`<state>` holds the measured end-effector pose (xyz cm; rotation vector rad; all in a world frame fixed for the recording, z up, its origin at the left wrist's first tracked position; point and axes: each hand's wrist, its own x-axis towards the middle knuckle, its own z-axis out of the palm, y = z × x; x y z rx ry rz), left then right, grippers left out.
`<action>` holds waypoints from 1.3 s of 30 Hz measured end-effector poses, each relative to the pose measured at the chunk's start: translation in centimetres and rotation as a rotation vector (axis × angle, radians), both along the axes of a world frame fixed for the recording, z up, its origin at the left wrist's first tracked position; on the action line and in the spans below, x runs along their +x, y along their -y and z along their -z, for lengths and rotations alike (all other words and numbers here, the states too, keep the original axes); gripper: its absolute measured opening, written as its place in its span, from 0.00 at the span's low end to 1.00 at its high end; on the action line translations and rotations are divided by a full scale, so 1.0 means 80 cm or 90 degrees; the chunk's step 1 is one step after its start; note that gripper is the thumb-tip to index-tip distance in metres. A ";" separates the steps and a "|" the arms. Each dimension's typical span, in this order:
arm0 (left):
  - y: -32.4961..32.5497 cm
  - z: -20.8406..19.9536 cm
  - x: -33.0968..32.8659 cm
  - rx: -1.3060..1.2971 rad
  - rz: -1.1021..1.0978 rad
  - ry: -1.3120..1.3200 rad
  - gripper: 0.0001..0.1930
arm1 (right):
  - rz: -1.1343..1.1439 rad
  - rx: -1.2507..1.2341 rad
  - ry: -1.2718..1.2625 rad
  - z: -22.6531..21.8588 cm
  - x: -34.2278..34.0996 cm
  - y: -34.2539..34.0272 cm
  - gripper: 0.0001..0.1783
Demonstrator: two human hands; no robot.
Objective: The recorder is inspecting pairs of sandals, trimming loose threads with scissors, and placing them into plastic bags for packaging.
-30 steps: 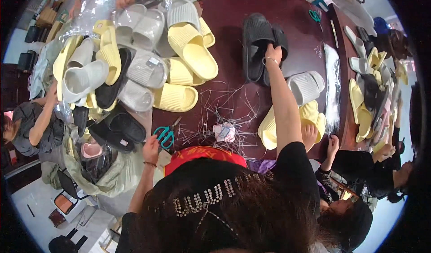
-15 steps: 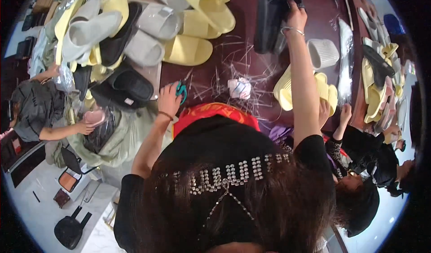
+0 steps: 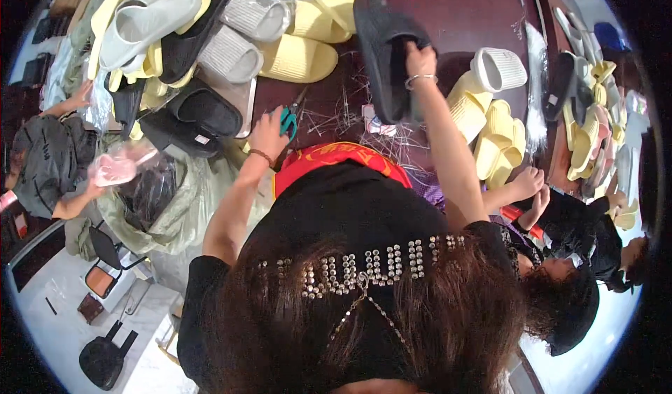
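My right hand (image 3: 421, 60) grips a black slipper (image 3: 383, 65) by its upper and carries it above the middle of the table. The slipper is slightly blurred by motion. Beside the red apron, my left hand (image 3: 269, 134) is closed on a pair of scissors with teal handles (image 3: 288, 122); their blades point away from me. A small white packet of tags (image 3: 376, 121) lies among loose clear plastic threads, just left of the slipper's near end. To the left of my scissors sits another black slipper (image 3: 204, 113) with a small white label.
Grey and yellow slippers (image 3: 297, 58) pile up on the left of the dark red table (image 3: 455, 9). Yellow slippers (image 3: 498, 145) and a white one (image 3: 500, 70) stand right of my forearm. Co-workers sit on both sides; the left one holds a pink slipper (image 3: 115, 170).
My right hand has brought the black slipper from the far side nearer and to the left. My left hand stays by the apron with the scissors. The left co-worker's pink slipper has shifted.
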<state>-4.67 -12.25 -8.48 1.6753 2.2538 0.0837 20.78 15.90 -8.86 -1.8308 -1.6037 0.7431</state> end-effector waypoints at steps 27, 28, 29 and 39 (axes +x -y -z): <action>-0.142 -0.070 0.084 -0.204 0.237 0.663 0.12 | -0.264 0.311 0.266 -0.051 0.039 0.136 0.05; -0.155 -0.072 0.089 -0.274 0.260 0.661 0.11 | -0.268 0.326 0.277 -0.048 0.042 0.136 0.05; -0.165 -0.073 0.094 -0.278 0.263 0.659 0.11 | -0.273 0.341 0.287 -0.046 0.044 0.136 0.05; -0.216 -0.089 0.113 -0.290 0.227 0.700 0.11 | -0.295 0.337 0.332 -0.055 0.053 0.143 0.04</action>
